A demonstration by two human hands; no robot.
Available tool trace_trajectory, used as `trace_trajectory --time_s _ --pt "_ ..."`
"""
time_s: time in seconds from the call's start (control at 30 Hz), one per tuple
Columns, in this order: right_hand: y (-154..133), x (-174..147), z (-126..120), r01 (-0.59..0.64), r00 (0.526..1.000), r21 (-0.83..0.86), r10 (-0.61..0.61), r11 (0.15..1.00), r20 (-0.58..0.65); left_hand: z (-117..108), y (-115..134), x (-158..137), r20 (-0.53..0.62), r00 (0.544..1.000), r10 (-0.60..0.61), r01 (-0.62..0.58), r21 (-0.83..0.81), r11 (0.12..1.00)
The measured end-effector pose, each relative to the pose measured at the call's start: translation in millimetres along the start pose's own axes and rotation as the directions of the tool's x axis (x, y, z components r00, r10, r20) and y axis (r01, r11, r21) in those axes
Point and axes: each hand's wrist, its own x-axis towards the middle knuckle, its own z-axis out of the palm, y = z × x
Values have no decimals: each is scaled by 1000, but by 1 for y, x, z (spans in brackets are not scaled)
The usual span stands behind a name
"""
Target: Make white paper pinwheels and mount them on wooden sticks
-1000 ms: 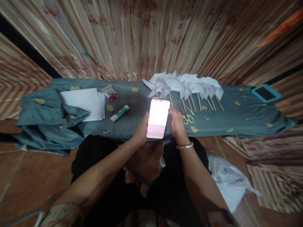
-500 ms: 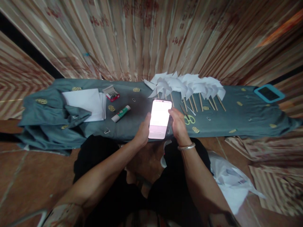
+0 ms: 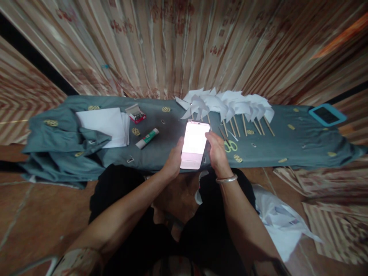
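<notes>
A smartphone (image 3: 195,143) with a bright, washed-out screen is held upright between my two hands over the front edge of the cloth-covered surface. My left hand (image 3: 174,158) grips its left side, thumb along the edge and the other fingers hidden behind. On the far side, my right hand (image 3: 217,151) wears a silver bangle and has its fingertips against the phone's upper right edge; some of its fingers are out of sight. Just right of that hand lie scissors (image 3: 230,146) with yellow-green handles. Behind the phone, several white paper pinwheels (image 3: 221,105) on wooden sticks overlap in a row.
On the left lie white paper sheets (image 3: 105,124), partly under folded cloth, an open small red box (image 3: 136,115) of metal bits and a glue stick (image 3: 147,138). A blue-framed tablet (image 3: 327,114) rests far right. A white plastic bag (image 3: 281,218) sits on the floor.
</notes>
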Motion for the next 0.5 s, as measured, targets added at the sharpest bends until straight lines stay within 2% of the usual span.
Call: trace_trajectory --time_s 0.07,0.13,0.23,0.37,0.5 --pt "3 1 -2 6 1000 -11 -6 1000 -6 2 3 0 -17 999 38 -38 3 999" --pt "7 1 -4 -16 1000 -6 16 1000 10 4 6 0 -50 998 23 -24 -9 1000" --pt "11 -2 -5 -103 992 5 103 995 69 6 14 2 -111 994 -4 -1 -46 999" --pt "14 -7 -6 -192 972 -49 197 980 130 6 24 3 -122 992 44 -60 -125 990" --pt "17 -8 -6 -156 966 -148 183 977 185 5 28 4 -107 993 44 -59 -136 989"
